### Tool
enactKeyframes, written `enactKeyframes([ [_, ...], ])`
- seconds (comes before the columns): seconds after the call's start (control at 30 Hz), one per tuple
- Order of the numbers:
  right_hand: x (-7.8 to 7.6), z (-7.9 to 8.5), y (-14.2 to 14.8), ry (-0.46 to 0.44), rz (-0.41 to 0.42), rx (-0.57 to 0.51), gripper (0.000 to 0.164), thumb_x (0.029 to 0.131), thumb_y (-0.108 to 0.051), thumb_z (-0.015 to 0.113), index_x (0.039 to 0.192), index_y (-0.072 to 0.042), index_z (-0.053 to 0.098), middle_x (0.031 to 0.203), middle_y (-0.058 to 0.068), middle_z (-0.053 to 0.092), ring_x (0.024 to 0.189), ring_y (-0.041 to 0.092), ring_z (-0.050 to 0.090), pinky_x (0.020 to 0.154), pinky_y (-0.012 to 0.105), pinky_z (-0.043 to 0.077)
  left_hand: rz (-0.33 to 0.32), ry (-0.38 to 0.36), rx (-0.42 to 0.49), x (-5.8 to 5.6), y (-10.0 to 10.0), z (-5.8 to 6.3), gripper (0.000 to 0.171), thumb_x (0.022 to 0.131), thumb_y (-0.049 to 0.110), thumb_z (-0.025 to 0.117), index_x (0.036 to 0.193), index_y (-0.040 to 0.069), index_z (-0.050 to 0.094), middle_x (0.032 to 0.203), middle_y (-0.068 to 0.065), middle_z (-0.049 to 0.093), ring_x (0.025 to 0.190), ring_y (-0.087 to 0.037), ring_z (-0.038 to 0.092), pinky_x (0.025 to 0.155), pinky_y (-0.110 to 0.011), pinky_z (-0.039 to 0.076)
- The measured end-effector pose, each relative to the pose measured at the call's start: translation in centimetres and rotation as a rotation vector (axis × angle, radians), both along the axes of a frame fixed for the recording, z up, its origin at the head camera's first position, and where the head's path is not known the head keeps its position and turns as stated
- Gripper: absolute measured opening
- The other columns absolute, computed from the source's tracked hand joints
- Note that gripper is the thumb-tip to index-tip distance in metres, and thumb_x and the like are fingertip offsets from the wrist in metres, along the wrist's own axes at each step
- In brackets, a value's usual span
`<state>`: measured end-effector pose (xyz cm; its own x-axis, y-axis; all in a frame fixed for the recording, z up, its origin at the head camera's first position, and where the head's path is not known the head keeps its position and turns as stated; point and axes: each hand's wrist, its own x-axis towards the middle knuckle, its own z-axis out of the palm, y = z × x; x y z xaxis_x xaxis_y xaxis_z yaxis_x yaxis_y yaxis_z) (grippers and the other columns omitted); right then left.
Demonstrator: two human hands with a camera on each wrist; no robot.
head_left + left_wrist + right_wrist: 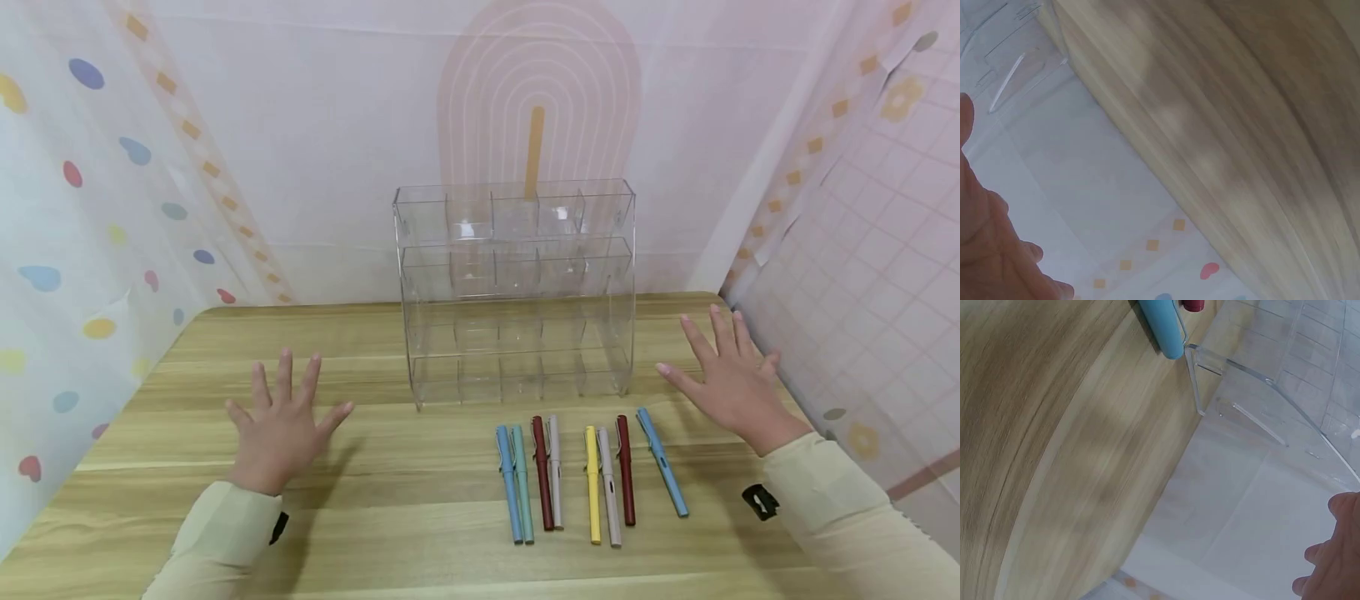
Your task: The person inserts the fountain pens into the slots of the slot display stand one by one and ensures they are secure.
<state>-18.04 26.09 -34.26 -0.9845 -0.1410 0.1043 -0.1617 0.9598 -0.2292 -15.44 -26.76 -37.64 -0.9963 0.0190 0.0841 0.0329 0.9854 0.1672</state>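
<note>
Head view: eight capped pens (593,487) lie before the clear tiered acrylic rack (517,283), none in it; work seems unbegun, all eight left. Left hand (279,433) and right hand (731,387) are spread, holding nothing. Bare wooden table (390,533) lies widest leftward; its far edge runs behind the rack.

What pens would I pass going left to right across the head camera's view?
Blue pen, teal pen, dark red pen, pale grey pen, yellow pen, second pale grey pen, second dark red pen, second blue pen.
</note>
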Motion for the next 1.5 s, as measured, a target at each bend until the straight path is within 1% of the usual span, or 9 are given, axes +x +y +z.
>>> enactKeyframes([
  [0.3,-0.1,0.0,-0.8,-0.038,0.009,-0.087,0.086,0.095,-0.064,0.037,0.156,-0.011,0.006,0.157,0.025,-0.011,0.142,0.047,-0.013,0.091,0.083,-0.005,-0.017,0.015,0.096,-0.7,0.8,0.3,0.086,0.097,0.063,0.034,0.155,0.013,-0.006,0.156,-0.027,-0.014,0.137,-0.055,-0.016,0.09,-0.084,-0.001],
  [0.53,-0.1,-0.3,-1.2,-0.087,0.015,-0.188,0.088,0.095,-0.061,0.043,0.156,-0.011,0.003,0.156,0.03,-0.002,0.14,0.054,-0.002,0.094,0.082,0.003,-0.053,0.021,0.257,-1.2,1.9,0.3,0.088,0.098,0.059,0.038,0.155,0.008,-0.005,0.156,-0.027,-0.014,0.138,-0.055,-0.012,0.094,-0.081,0.001],
  [0.63,-0.2,-0.6,-1.3,-0.113,0.027,-0.269,0.09,0.095,-0.058,0.047,0.155,-0.008,0.004,0.156,0.031,0.001,0.138,0.056,0.005,0.097,0.079,0.009,-0.071,0.036,0.323,-1.5,2.5,0.3,0.087,0.098,0.056,0.04,0.154,0.005,-0.004,0.156,-0.028,-0.01,0.139,-0.054,-0.008,0.098,-0.078,0.003],
  [0.77,-0.1,-0.9,-1.4,-0.173,0.029,-0.38,0.091,0.093,-0.056,0.052,0.155,-0.005,0.007,0.156,0.03,0.004,0.138,0.056,0.008,0.101,0.074,0.015,-0.091,0.06,0.461,-2.0,3.3,0.5,0.086,0.099,0.05,0.044,0.154,0.005,-0.004,0.157,-0.027,-0.007,0.141,-0.051,-0.001,0.105,-0.071,0.009],
  [0.87,-0.1,-1.1,-1.5,-0.209,0.013,-0.437,0.091,0.093,-0.055,0.055,0.155,-0.006,0.009,0.156,0.029,0.009,0.138,0.054,0.013,0.102,0.072,0.019,-0.085,0.069,0.582,-2.4,3.8,0.9,0.086,0.099,0.048,0.047,0.155,0.008,-0.003,0.159,-0.024,-0.003,0.143,-0.047,0.003,0.108,-0.067,0.012],
  [0.97,-0.1,-1.3,-1.7,-0.223,0.002,-0.483,0.089,0.092,-0.053,0.057,0.155,-0.006,0.013,0.155,0.028,0.017,0.137,0.051,0.021,0.101,0.068,0.026,-0.068,0.072,0.677,-2.8,4.4,1.4,0.085,0.098,0.048,0.049,0.156,0.009,0.001,0.16,-0.021,0.003,0.143,-0.044,0.01,0.11,-0.063,0.016],
  [1.13,-0.1,-1.9,-1.7,-0.254,0.0,-0.573,0.083,0.093,-0.045,0.06,0.153,-0.003,0.021,0.151,0.028,0.028,0.134,0.048,0.033,0.097,0.062,0.038,-0.045,0.044,0.826,-3.7,5.2,1.9,0.084,0.097,0.047,0.052,0.156,0.013,0.003,0.159,-0.019,0.01,0.141,-0.041,0.022,0.109,-0.058,0.025],
  [1.37,-0.3,-2.8,-1.7,-0.298,0.01,-0.625,0.075,0.094,-0.036,0.062,0.149,0.002,0.029,0.145,0.03,0.036,0.127,0.047,0.043,0.094,0.056,0.044,-0.034,0.022,0.954,-5.0,6.1,2.6,0.079,0.097,0.038,0.057,0.156,0.016,0.011,0.157,-0.017,0.022,0.139,-0.036,0.032,0.109,-0.052,0.031],
  [1.5,-0.5,-3.3,-1.7,-0.334,0.023,-0.642,0.069,0.095,-0.027,0.062,0.147,0.006,0.031,0.142,0.033,0.04,0.123,0.047,0.046,0.089,0.05,0.05,-0.027,-0.006,0.998,-5.5,6.8,2.9,0.075,0.097,0.034,0.057,0.156,0.016,0.014,0.155,-0.018,0.026,0.138,-0.034,0.034,0.108,-0.049,0.033],
])
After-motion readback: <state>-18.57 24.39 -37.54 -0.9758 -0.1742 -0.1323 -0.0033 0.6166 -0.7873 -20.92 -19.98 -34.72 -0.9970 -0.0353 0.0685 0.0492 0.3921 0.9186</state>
